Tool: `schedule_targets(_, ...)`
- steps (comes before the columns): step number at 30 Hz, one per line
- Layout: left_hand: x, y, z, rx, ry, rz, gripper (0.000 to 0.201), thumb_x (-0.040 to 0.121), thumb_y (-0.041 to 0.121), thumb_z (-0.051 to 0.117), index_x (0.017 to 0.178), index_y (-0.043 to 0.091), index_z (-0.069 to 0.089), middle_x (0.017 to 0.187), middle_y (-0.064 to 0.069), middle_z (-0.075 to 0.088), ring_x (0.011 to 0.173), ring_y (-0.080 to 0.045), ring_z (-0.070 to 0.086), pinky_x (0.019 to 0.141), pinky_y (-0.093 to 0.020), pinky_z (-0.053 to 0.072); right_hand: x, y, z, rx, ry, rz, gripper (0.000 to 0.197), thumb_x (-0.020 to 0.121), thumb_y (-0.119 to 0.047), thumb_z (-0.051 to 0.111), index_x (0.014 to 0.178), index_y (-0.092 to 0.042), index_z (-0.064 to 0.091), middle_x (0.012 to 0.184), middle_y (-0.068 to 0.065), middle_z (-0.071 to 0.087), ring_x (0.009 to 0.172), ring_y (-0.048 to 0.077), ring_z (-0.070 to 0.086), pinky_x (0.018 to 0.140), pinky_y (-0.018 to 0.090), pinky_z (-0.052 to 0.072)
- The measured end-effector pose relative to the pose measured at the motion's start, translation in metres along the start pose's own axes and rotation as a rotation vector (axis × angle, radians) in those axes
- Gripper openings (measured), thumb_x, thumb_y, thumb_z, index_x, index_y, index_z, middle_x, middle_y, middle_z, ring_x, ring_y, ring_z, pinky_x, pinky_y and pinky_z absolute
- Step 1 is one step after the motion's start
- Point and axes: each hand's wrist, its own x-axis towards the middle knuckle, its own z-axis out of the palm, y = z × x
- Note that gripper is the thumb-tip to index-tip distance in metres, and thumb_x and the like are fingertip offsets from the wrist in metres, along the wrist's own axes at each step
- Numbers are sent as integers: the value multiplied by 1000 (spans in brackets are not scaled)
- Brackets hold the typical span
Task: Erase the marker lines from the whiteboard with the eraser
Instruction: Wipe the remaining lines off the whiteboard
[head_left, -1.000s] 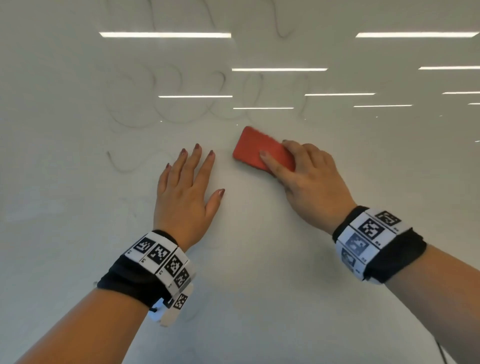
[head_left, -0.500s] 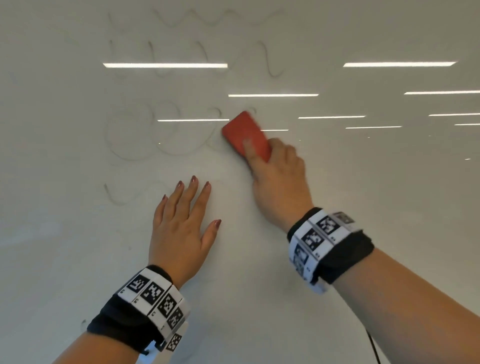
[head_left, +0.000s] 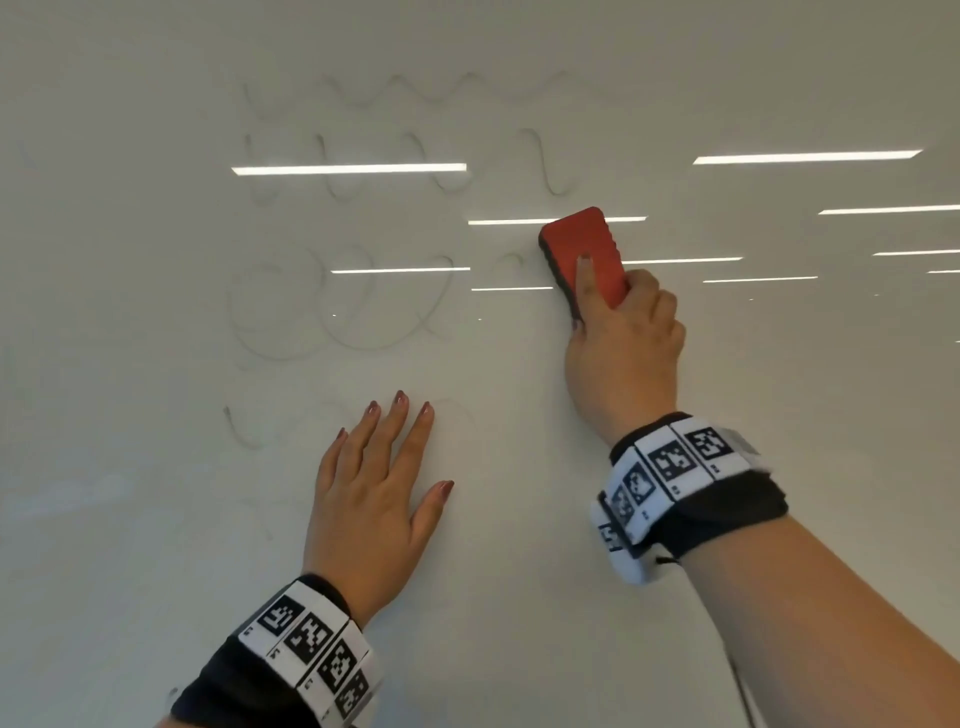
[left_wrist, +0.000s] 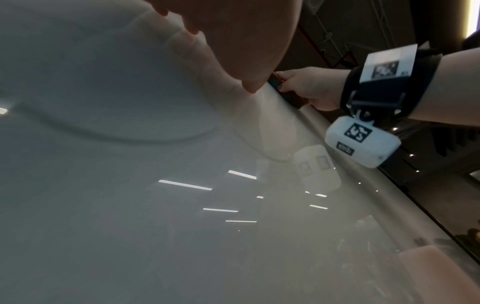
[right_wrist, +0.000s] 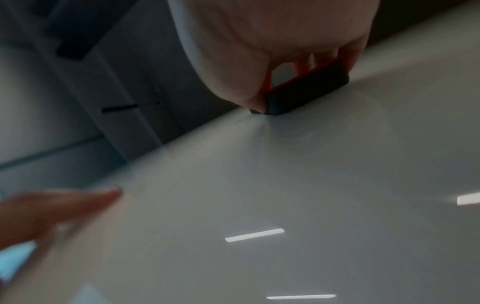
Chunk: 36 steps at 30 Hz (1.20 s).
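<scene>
While the right hand (head_left: 621, 338) gripped the red eraser (head_left: 584, 249), its dark felt face sat flat against the whiteboard (head_left: 519, 519), thumb along one long edge and fingers curled over the other. Right wrist view confirmed the clamp: red back under the palm, black pad (right_wrist: 306, 92) touching the board surface. Eraser lay tilted, top end leaning left, just right of the faint grey marker lines (head_left: 363, 312). Those lines showed as loops at mid-height, a row of waves above them, another squiggle higher up, and a short curl low on the left. Left hand (head_left: 371, 499) lay palm-flat on the board below the loops, fingers straight and slightly spread, holding nothing, well apart from the eraser. Both wrists wore black bands with white coded tags (head_left: 670, 467). Ceiling lights reflected as bright bars (head_left: 348, 169) across the glossy board.
</scene>
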Motion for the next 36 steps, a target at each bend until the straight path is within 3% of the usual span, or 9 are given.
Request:
schedule_targets(2,0,0,1,-3,9,-1,63,93,53,26,149,25,20,155,0,21,142,-21,18,114,-38,11,-4,-22,4,31,-1,-16,63,90,-19,47,148,-26,21,132,19,36,110,35,39,88,45,35)
schedule_targets(5,0,1,2,-6,19,-4,63,92,53,28,149,25,21,155,0,22,142,-20,18,114,-38,12,-24,-50,11,45,-17,-262,64,84,-18,54,144,-23,32,126,19,45,102,35,45,82,45,38)
schedule_targets(10,1,2,-1,-4,19,-8,64,90,54,31,147,24,26,152,-2,28,140,-22,24,112,-38,15,-47,-27,14,37,-49,-545,60,84,-21,60,141,-24,41,128,18,49,104,35,49,84,45,42)
schedule_targets(14,16,2,-9,-23,69,-35,67,89,56,33,146,21,29,150,-3,30,138,-23,25,110,-39,19,-46,1,10,21,-26,-485,59,84,-20,63,140,-24,44,128,18,49,105,37,50,85,47,43)
schedule_targets(20,69,-5,-25,-27,120,-38,70,90,59,25,149,22,16,157,-3,15,144,-22,11,115,-41,16,-14,18,3,40,1,-300,57,87,-17,59,141,-23,43,127,22,49,105,41,48,82,49,42)
schedule_targets(27,90,-12,-27,15,95,-33,73,87,61,19,150,24,13,157,-1,13,143,-22,11,114,-39,15,46,6,-10,-12,-25,-187,56,95,-25,46,147,-27,27,133,19,38,113,36,39,89,45,37)
schedule_targets(32,88,-12,-26,18,105,-30,72,88,61,18,150,25,12,157,0,13,143,-21,12,114,-37,15,63,-24,-8,-57,-42,-227,59,95,-24,44,149,-25,19,132,19,36,112,36,39,88,44,37)
schedule_targets(36,88,-10,-26,6,127,-42,72,87,60,21,149,24,18,156,0,18,143,-21,16,113,-38,17,45,-40,-2,-17,-58,-423,54,94,-25,47,145,-25,32,132,18,42,108,36,44,85,44,38)
